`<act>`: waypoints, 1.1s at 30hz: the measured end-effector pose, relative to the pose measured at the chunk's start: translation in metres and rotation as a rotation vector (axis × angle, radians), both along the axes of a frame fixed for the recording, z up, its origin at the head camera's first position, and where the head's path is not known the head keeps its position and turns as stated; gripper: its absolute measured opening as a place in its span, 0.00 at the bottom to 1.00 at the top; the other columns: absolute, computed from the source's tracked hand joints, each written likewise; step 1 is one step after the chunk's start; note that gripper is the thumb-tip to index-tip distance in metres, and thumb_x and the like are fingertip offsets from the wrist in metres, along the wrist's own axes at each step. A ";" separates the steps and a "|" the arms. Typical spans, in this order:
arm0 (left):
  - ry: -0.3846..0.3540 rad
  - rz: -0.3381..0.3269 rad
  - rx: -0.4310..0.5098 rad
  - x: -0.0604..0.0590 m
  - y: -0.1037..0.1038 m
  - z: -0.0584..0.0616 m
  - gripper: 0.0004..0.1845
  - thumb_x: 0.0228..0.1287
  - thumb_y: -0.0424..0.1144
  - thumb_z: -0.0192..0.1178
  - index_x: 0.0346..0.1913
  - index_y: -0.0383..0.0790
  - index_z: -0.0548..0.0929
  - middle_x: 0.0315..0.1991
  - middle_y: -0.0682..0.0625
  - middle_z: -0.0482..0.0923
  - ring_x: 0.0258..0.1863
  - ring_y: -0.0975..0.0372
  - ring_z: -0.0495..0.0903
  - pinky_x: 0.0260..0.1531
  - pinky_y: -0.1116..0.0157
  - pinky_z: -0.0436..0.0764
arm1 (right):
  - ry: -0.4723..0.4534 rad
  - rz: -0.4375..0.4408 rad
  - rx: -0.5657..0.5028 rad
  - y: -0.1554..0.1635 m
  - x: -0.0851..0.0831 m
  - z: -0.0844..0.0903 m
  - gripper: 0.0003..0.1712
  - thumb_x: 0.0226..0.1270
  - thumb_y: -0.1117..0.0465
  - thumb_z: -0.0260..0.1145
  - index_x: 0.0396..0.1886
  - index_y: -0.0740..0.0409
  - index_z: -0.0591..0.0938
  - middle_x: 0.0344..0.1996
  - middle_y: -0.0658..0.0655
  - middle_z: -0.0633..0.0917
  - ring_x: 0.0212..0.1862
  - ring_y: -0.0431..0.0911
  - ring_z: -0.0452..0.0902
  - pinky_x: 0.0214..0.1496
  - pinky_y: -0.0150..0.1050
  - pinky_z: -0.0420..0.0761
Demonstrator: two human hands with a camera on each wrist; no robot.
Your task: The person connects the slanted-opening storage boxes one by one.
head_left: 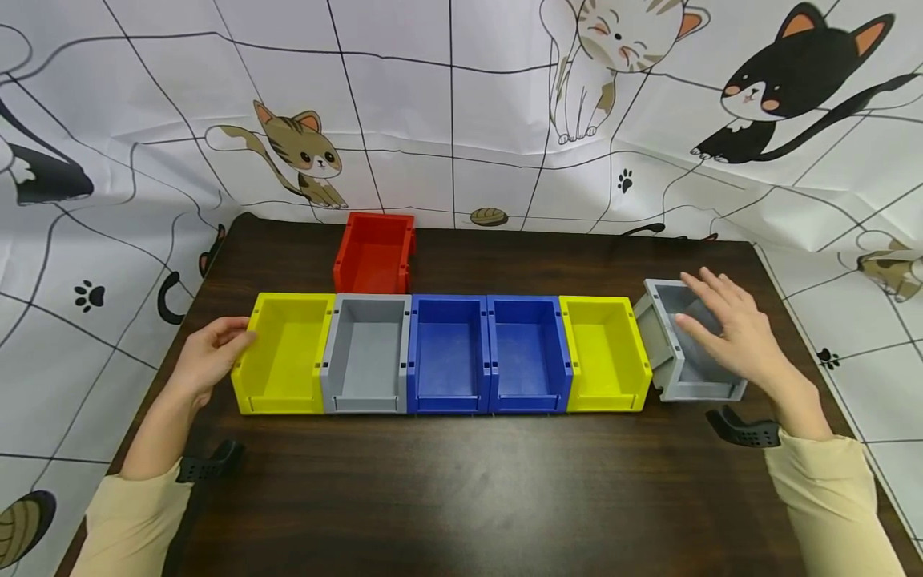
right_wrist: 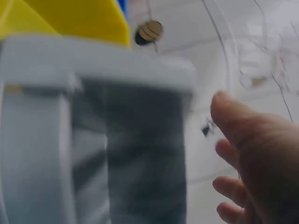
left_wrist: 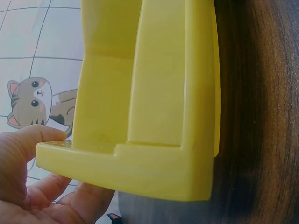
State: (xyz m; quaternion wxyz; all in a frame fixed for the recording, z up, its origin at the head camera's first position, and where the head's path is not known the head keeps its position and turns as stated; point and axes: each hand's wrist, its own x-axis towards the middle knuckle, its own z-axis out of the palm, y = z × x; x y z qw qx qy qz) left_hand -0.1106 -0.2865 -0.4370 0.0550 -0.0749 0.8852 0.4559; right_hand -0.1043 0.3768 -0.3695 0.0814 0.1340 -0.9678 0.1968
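Grey bin (head_left: 688, 344) askew beside yellow bin (head_left: 604, 353), right hand (head_left: 728, 328) above

Bins are moulded plastic — the left yellow bin (left_wrist: 159, 93) smooth and glossy, the grey bin (head_left: 688, 344) at the right end duller. Table (head_left: 469, 489) is dark wood-grain, slight sheen — backdrop (head_left: 461, 104) is creased printed sheet.

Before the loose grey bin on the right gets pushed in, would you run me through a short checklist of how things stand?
1. Row of five bins flush, from left yellow bin to right yellow bin: ok.
2. Left hand braces the left yellow bin's outer wall: ok.
3. Loose grey bin square to the row: not ok, it sits angled.
4. Right hand touching the loose grey bin: cannot tell, fingers spread above it.
5. Red bin clear behind the row: ok.
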 end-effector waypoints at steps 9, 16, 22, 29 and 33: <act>-0.011 0.000 -0.003 -0.001 0.002 0.000 0.29 0.73 0.47 0.45 0.64 0.25 0.62 0.55 0.29 0.67 0.44 0.51 0.71 0.31 0.81 0.71 | -0.197 0.049 0.145 -0.020 -0.001 -0.006 0.30 0.76 0.48 0.41 0.75 0.45 0.51 0.74 0.59 0.44 0.72 0.56 0.23 0.61 0.68 0.23; -0.015 -0.007 -0.010 0.000 0.001 0.002 0.28 0.73 0.47 0.44 0.65 0.26 0.62 0.55 0.30 0.68 0.42 0.56 0.71 0.30 0.82 0.72 | -0.184 0.044 0.195 -0.024 0.000 -0.010 0.32 0.76 0.47 0.40 0.75 0.44 0.46 0.74 0.59 0.40 0.72 0.53 0.19 0.59 0.69 0.20; -0.019 0.015 -0.001 0.000 0.002 0.004 0.29 0.73 0.48 0.44 0.64 0.27 0.62 0.54 0.32 0.68 0.43 0.53 0.70 0.30 0.81 0.72 | -0.179 0.033 0.206 -0.026 0.001 -0.016 0.32 0.76 0.46 0.39 0.75 0.46 0.46 0.73 0.61 0.42 0.72 0.57 0.23 0.60 0.69 0.22; -0.020 -0.001 0.005 0.001 0.000 0.003 0.31 0.72 0.50 0.44 0.65 0.27 0.61 0.55 0.31 0.67 0.45 0.50 0.69 0.31 0.81 0.72 | -0.186 0.028 0.161 -0.026 -0.001 -0.023 0.32 0.76 0.46 0.38 0.75 0.44 0.46 0.74 0.60 0.42 0.73 0.57 0.25 0.62 0.67 0.23; -0.036 0.019 0.011 0.000 -0.001 0.000 0.33 0.70 0.54 0.46 0.65 0.29 0.61 0.54 0.34 0.68 0.44 0.53 0.71 0.32 0.78 0.73 | -0.184 0.031 0.114 -0.025 0.000 -0.028 0.31 0.76 0.47 0.40 0.75 0.44 0.49 0.74 0.59 0.43 0.73 0.56 0.25 0.62 0.66 0.22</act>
